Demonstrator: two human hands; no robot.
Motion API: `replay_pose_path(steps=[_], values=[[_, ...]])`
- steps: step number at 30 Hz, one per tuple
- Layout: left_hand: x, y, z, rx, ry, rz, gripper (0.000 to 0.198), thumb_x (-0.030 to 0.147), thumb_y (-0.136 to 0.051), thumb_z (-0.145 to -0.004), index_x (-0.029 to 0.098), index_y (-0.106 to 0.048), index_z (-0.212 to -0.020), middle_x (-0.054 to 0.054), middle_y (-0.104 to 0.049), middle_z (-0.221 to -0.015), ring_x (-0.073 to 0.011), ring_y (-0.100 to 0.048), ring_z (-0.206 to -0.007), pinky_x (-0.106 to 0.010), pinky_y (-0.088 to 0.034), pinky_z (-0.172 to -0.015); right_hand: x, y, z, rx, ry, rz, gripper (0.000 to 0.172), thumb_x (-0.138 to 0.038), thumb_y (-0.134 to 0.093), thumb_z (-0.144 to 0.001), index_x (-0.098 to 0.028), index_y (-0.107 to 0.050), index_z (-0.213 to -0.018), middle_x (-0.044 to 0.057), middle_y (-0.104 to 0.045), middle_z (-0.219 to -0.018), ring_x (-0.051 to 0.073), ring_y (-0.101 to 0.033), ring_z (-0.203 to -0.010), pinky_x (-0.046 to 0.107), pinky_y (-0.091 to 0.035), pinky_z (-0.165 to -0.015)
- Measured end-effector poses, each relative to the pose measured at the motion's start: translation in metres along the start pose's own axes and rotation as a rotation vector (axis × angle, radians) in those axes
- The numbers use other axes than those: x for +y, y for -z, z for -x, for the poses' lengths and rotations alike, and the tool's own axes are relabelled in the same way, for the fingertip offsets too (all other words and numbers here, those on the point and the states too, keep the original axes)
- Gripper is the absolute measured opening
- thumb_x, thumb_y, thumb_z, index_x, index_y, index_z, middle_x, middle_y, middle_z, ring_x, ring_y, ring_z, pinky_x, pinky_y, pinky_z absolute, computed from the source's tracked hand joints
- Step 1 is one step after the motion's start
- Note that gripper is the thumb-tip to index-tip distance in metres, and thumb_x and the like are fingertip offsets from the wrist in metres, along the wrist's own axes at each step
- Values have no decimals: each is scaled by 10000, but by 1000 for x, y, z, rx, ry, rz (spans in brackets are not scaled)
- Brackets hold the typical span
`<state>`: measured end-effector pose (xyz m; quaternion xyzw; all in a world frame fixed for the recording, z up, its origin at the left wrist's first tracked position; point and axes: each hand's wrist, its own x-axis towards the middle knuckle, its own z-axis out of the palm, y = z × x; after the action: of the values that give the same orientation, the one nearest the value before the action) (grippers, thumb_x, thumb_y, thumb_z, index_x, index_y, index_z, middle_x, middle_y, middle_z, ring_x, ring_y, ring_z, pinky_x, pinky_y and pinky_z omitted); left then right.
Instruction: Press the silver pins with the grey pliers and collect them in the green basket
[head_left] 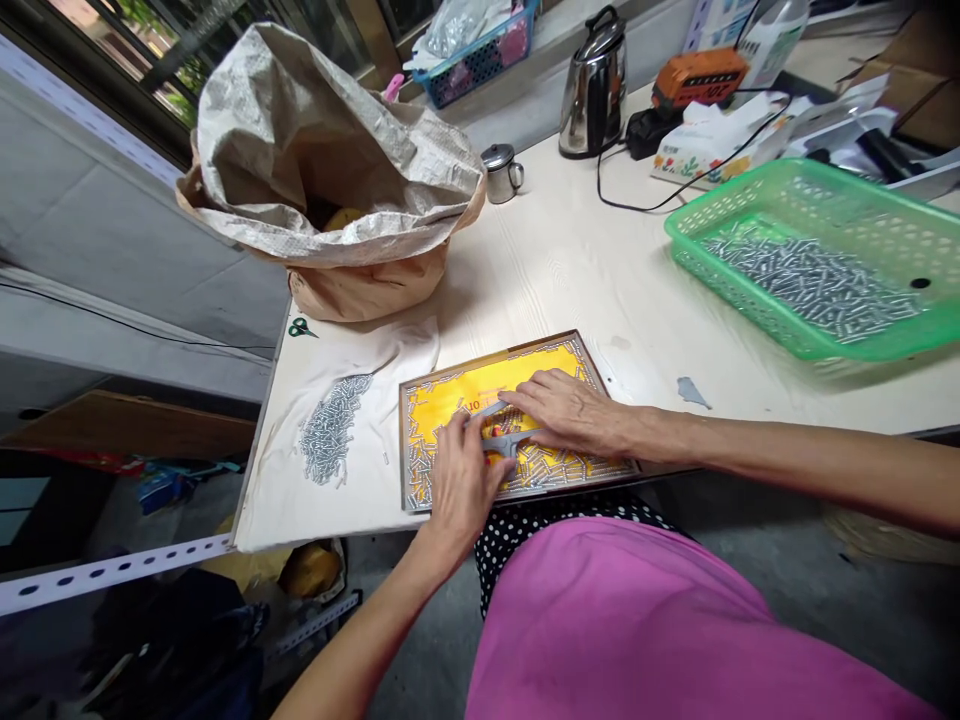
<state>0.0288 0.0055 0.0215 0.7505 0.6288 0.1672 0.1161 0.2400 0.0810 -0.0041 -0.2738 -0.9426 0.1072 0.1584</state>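
Note:
A shallow tray (403, 445) with a yellow bottom lies at the table's front edge, with many small metal pins or screws (551, 468) scattered in it, densest along its near side. Over the tray, both hands grip a grey tool (510, 440) with thin straight arms; its exact kind I cannot make out. My left hand (459, 475) has thumb and fingers closed on its left end. Fingers of my right hand (566, 412) are bent over its right end. Part of the tool is hidden under the fingers.
Left of the tray, a pile of metal pieces (330, 430) lies on white cloth, near green-handled scissors (301, 327). Behind stands a large open woven sack (375, 285). A green basket (817, 345) of metal pieces is at right; a kettle (592, 95) and steel mug (501, 175) stand farther back.

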Motion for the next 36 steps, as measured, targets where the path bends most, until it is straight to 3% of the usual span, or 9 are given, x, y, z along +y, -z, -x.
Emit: replay_pose_path(steps=[4, 11, 15, 19, 22, 26, 28, 32, 36], values=[[11, -7, -23, -84, -201, -130, 597, 207, -687, -811, 127, -429, -1343, -192, -559, -1279, -325, -529, -1211, -513, -451, -1018, -13, 5, -6, 56, 40, 73, 480, -198, -432, -943, -75, -386, -1404, 154, -610, -1177, 249, -512, -1026, 409, -404, -899], [24, -3, -49, -125, -214, -296, 412, 173, -593, -849, 131, -513, -1251, -137, -648, -1082, -277, -607, -995, -410, -489, -894, -14, 7, -7, 52, -107, 349, 406, -38, -269, -920, -88, -537, -1221, 143, -651, -1015, 236, -550, -925, 391, -406, -845], [33, 0, -58, -219, -187, -331, 252, 162, -526, -901, 140, -595, -1142, -129, -680, -984, -264, -628, -923, -375, -491, -833, -3, 12, -9, -81, -90, 296, 318, -36, -302, -927, -140, -596, -988, 99, -641, -818, 193, -526, -750, 343, -362, -695], [37, 4, -62, -268, -142, -321, 250, 163, -557, -894, 154, -593, -1141, -113, -674, -983, -253, -618, -931, -370, -489, -840, 7, 10, -7, -60, -63, 271, 289, -72, -306, -958, -139, -583, -1007, 85, -630, -793, 182, -505, -719, 339, -330, -669], [32, 10, -64, -261, -129, -240, 324, 224, -645, -863, 163, -564, -1171, -103, -636, -1025, -243, -593, -966, -363, -488, -844, 13, 10, -3, 41, -3, 250, 319, -282, -325, -1024, -108, -528, -1198, 105, -637, -904, 205, -507, -800, 350, -339, -715], [21, 15, -72, -341, -167, -18, 259, 292, -685, -840, 177, -606, -1059, -62, -604, -937, -199, -570, -857, -320, -479, -760, 17, 19, 2, 117, 66, 176, 701, -647, -410, -936, -108, -396, -1385, 132, -617, -1063, 245, -486, -927, 386, -327, -819], [19, 15, -76, -367, -150, 81, 130, 287, -597, -899, 172, -639, -944, -41, -595, -823, -177, -549, -776, -310, -449, -733, 18, 24, 2, 113, 78, 190, 695, -668, -392, -930, -130, -424, -1368, 120, -619, -1046, 247, -478, -932, 405, -300, -850], [24, 13, -81, -324, -80, 287, 219, 262, -513, -929, 167, -642, -780, -11, -586, -714, -147, -515, -703, -288, -387, -696, 20, 29, -6, 107, 21, 272, 558, -585, -366, -974, -139, -523, -1270, 119, -633, -994, 246, -484, -915, 400, -291, -828], [26, 18, -88, -259, 6, 522, 263, 299, -528, -906, 161, -606, -696, 38, -478, -606, -103, -415, -589, -245, -322, -593, 18, 29, -10, 293, 15, 303, 554, -520, -458, -962, -115, -486, -1338, 168, -615, -1160, 293, -478, -1116, 429, -326, -907]])
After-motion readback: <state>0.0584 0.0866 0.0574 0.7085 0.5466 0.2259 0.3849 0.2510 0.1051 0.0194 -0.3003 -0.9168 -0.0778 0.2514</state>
